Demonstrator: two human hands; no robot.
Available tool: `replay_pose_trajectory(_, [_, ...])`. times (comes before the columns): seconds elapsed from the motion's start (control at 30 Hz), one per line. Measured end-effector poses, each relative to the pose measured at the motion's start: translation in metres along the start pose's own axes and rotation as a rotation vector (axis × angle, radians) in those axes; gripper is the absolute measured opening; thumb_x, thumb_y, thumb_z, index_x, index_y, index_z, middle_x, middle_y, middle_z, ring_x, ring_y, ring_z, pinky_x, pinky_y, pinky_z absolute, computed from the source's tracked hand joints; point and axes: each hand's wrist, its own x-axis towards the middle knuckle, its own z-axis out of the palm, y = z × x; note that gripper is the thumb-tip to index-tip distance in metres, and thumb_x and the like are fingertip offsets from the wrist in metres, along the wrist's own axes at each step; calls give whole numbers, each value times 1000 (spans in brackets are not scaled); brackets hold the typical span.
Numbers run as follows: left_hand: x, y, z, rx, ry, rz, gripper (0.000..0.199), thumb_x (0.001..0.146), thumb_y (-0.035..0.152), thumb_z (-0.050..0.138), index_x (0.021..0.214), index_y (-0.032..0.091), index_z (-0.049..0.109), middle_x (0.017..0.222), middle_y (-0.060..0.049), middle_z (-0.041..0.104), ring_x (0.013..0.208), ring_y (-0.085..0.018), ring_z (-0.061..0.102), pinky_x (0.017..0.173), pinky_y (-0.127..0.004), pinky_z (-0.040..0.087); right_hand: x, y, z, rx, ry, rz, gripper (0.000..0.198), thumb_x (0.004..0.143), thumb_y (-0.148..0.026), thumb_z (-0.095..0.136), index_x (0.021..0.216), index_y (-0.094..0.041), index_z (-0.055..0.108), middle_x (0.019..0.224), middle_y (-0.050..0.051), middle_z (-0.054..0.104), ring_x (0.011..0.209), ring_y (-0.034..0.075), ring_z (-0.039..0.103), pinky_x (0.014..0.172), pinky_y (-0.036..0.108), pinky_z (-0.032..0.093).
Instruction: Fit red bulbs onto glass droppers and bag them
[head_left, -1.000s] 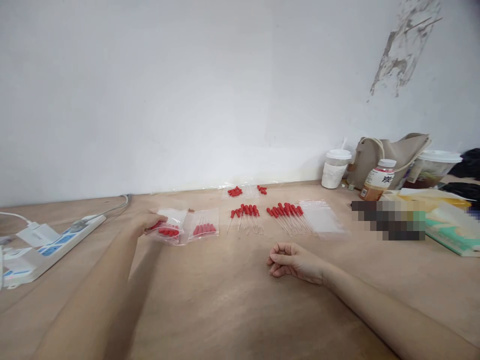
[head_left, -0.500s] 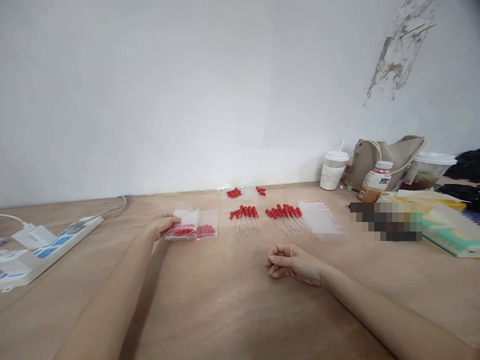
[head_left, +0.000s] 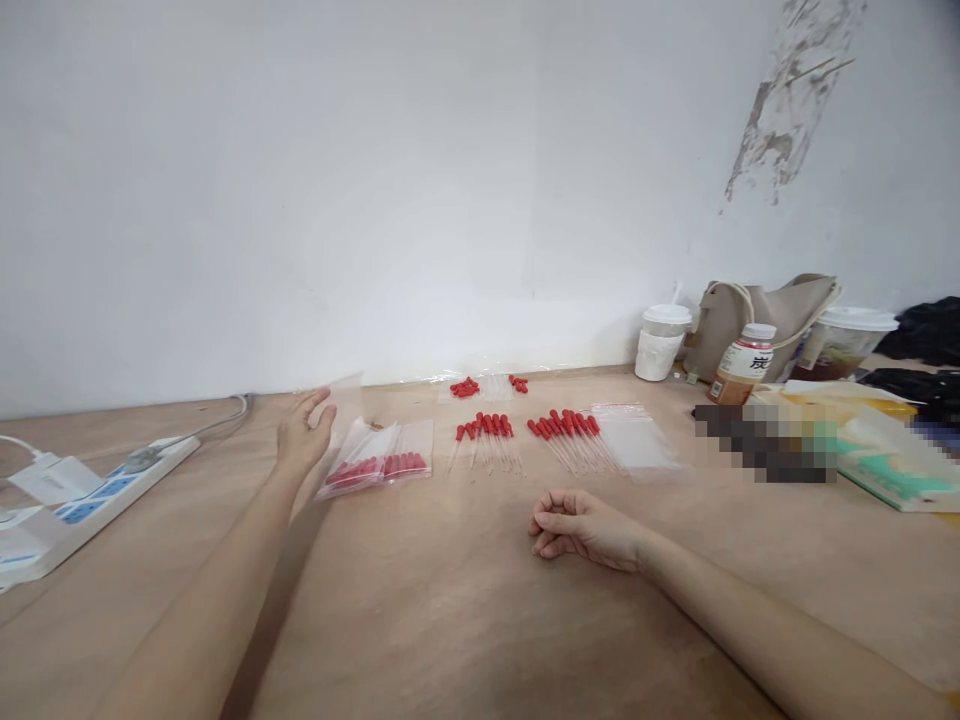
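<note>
My left hand is raised at the left, thumb and fingers apart. Right beside it, a clear plastic sheet or bag flap stands tilted up; whether the fingertips touch it I cannot tell. Clear zip bags lie just to the right, with red-bulbed pieces inside. My right hand rests on the table with its fingers curled in and nothing visible in them. Beyond it lie two groups of thin droppers with red bulbs, a middle group and a right group. A flat clear zip bag touches the right group.
Loose red bulbs lie on clear plastic near the wall. A power strip with plugs sits at the left. To the right stand a white-lidded cup, a bottle, a grey bag and a tissue pack.
My left hand has let go of the zip bag with red bulbs, opened, and moved up and left. A clear flap now stands up beside it. My right hand stays put.
</note>
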Motion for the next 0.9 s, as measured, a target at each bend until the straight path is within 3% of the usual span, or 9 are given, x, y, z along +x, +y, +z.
replay_pose_trajectory(0.07, [-21,9,4,65,-21,383,34,74,23,55,109,22,54,125,-2,46,118,-23,37,98,-33,31,0,0,0,2,2,1,24,65,-29,68,73,-13,51,76,3,61,63,10,60,66,26,46])
replay_pose_trajectory(0.13, [-58,14,14,95,-221,612,31,75,26,56,105,24,58,123,-2,49,120,-23,34,103,-36,22,-1,0,2,2,10,-5,24,65,-28,68,72,-13,51,75,3,61,63,10,60,66,26,46])
replay_pose_trajectory(0.23, [-130,14,30,38,-508,618,38,72,31,61,109,25,57,125,-4,47,122,-27,31,105,-40,15,-1,0,4,-6,26,-14,23,66,-27,67,72,-13,51,73,2,60,63,9,59,66,25,46])
replay_pose_trajectory(0.37, [-197,18,30,-7,-825,492,49,75,32,58,122,32,45,135,-4,34,121,-29,33,101,-42,25,7,-4,2,-151,62,-6,21,66,-28,65,72,-14,50,66,0,59,57,9,57,62,25,45])
replay_pose_trajectory(0.47, [-198,27,22,-5,-959,613,43,79,32,53,122,35,44,135,-3,34,120,-29,36,97,-40,33,26,-18,-3,-557,247,-72,16,69,-29,59,70,-16,50,55,-2,56,49,9,53,52,24,42])
replay_pose_trajectory(0.57, [-174,32,22,87,-1018,747,43,83,35,47,125,32,40,134,-2,36,124,-26,28,102,-44,22,56,-35,-9,-958,571,-221,10,67,-23,59,68,-16,51,63,1,58,60,11,55,58,23,41])
replay_pose_trajectory(0.7, [-154,27,30,358,-1116,890,51,85,46,38,132,31,25,142,-1,16,129,-27,10,102,-52,7,100,-47,-11,-1043,771,-210,20,64,-25,59,79,-14,53,81,6,60,78,16,55,66,24,40])
replay_pose_trajectory(0.8, [-164,26,34,466,-1143,908,55,85,52,34,134,33,18,143,-1,9,129,-29,6,102,-54,4,122,-48,-11,-1080,837,-148,30,62,-28,60,87,-12,53,86,10,60,81,19,56,63,24,40])
replay_pose_trajectory(0.9, [-181,29,35,501,-1100,859,57,85,54,30,135,34,11,143,-2,5,129,-29,2,100,-56,4,131,-48,-13,-1115,858,-91,25,62,-24,59,83,-11,56,84,11,61,80,21,57,60,23,39])
